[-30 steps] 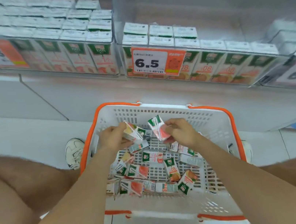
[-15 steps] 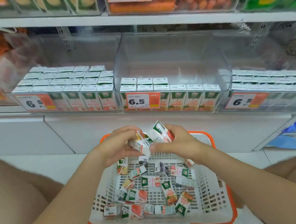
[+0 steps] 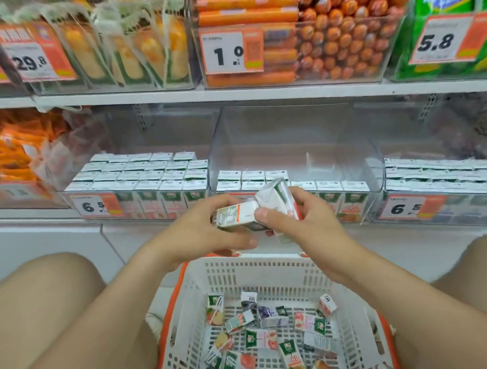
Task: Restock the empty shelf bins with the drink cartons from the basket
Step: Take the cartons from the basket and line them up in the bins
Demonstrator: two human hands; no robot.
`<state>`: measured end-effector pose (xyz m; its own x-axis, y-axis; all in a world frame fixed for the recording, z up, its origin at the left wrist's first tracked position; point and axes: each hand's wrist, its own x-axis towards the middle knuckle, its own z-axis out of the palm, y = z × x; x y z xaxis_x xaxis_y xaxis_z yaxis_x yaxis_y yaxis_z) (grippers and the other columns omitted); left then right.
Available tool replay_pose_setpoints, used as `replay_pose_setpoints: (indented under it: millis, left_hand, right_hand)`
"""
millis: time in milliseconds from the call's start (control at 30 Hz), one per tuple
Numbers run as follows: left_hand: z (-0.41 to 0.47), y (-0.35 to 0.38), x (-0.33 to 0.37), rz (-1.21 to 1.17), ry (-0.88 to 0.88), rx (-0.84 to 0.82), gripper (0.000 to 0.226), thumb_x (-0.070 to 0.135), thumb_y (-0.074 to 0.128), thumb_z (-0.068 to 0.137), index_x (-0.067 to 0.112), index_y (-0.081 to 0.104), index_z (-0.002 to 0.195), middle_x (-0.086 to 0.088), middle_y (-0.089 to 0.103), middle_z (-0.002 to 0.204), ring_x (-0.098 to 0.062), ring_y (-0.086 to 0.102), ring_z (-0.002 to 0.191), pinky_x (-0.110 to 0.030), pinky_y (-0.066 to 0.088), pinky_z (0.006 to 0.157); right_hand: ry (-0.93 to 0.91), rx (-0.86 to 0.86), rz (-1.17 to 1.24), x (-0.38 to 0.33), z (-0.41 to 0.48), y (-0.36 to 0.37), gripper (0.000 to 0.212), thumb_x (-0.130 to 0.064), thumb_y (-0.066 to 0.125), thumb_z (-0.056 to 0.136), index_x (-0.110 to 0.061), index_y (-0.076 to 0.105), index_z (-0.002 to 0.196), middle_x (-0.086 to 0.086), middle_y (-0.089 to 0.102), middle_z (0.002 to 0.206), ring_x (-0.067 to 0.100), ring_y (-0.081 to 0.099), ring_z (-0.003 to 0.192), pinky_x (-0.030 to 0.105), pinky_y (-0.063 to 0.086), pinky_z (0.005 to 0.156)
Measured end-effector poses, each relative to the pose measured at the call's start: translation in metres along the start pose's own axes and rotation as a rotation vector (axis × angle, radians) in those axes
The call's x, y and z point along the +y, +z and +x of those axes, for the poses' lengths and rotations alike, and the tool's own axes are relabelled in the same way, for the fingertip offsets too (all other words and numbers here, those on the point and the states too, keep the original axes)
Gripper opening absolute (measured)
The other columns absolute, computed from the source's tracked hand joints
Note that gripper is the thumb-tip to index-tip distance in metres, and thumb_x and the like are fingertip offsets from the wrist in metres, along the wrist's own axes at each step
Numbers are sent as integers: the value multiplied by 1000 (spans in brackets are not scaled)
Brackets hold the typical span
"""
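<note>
Holding small drink cartons, both hands meet above the far rim of the basket (image 3: pixel 266 263), in front of the middle shelf bin (image 3: pixel 293 145). The left hand (image 3: pixel 208 230) grips a carton (image 3: pixel 234 215) lying sideways; the right hand (image 3: pixel 301 223) clutches another carton (image 3: pixel 275 195) tilted upright, the two cartons touching. Loose cartons (image 3: pixel 265 339) lie scattered on the basket floor. A partial row of cartons lines the middle bin's front, and the bin on its left (image 3: pixel 140 180) is packed.
</note>
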<state>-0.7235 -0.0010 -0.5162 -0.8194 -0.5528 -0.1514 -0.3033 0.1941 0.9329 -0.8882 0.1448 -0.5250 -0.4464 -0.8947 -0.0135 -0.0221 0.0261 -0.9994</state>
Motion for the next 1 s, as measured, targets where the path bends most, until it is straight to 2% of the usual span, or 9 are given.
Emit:
replay_pose_setpoints:
  millis: [167, 267, 333, 433, 533, 667, 733, 900, 1000]
  left_hand:
    - [1, -23, 5, 193, 84, 33, 17, 28, 90, 83, 22, 82, 96, -3, 81, 96, -25, 77, 93, -50, 60, 93]
    - [1, -41, 4, 177, 81, 134, 26, 20, 91, 81, 18, 75, 102, -3, 80, 98, -24, 77, 90, -41, 63, 84]
    - [1, -54, 2, 123, 62, 231, 34, 18, 89, 82, 17, 67, 108, -3, 80, 97, -26, 77, 86, -29, 59, 71]
    - [3, -74, -1, 110, 70, 372, 35, 27, 88, 85, 27, 64, 110, 0, 80, 96, -28, 75, 88, -36, 58, 72]
    - [10, -94, -2, 135, 119, 547, 28, 36, 84, 89, 36, 64, 110, 1, 78, 100, -24, 74, 90, -40, 59, 74]
    - [18, -117, 2, 223, 196, 770, 26, 33, 80, 92, 29, 63, 111, 8, 74, 99, -13, 71, 86, -30, 55, 72]
    - [24, -124, 5, 222, 206, 827, 26, 24, 78, 94, 20, 61, 112, 6, 71, 96, -3, 71, 78, -16, 48, 59]
    - [48, -139, -3, 458, 153, 771, 22, 16, 74, 97, 18, 57, 110, -4, 67, 95, -7, 63, 70, -11, 48, 50]
    - [61, -145, -12, 593, 123, 687, 24, 18, 74, 96, 22, 54, 109, -4, 61, 98, -17, 64, 76, -32, 56, 64]
  right_hand:
    - [102, 62, 19, 2, 22, 14, 62, -70, 78, 77, -23, 72, 116, -1, 78, 113, 22, 71, 111, 47, 52, 103]
    - [170, 37, 47, 2, 30, 19, 72, -85, 66, 73, -30, 76, 117, -3, 76, 117, 20, 66, 110, 44, 47, 103]
    - [177, 57, 91, 3, 36, 21, 58, -72, 62, 85, -21, 79, 108, 8, 78, 102, 23, 63, 92, 42, 44, 90]
    - [123, 33, 118, -1, 44, 27, 39, -41, 59, 95, -3, 68, 91, 25, 69, 90, 28, 59, 83, 44, 41, 82]
    - [62, -29, 49, -14, 53, 39, 13, -20, 62, 94, -8, 62, 90, 12, 77, 89, 34, 72, 84, 47, 57, 80]
    - [-182, -9, -324, -45, 67, 65, 45, -22, 68, 83, -31, 59, 126, -8, 73, 103, 22, 70, 80, 28, 54, 60]
    - [-444, 6, -552, -60, 81, 80, 50, -30, 66, 79, -33, 60, 129, -16, 70, 103, 10, 66, 82, 23, 52, 71]
    - [-687, 38, -954, -60, 154, 103, 44, -15, 67, 88, -20, 58, 130, -2, 63, 117, 20, 58, 101, 35, 48, 89]
    - [-654, 47, -1180, -53, 193, 112, 42, -6, 67, 88, -12, 55, 129, 8, 53, 122, 32, 56, 102, 42, 48, 84]
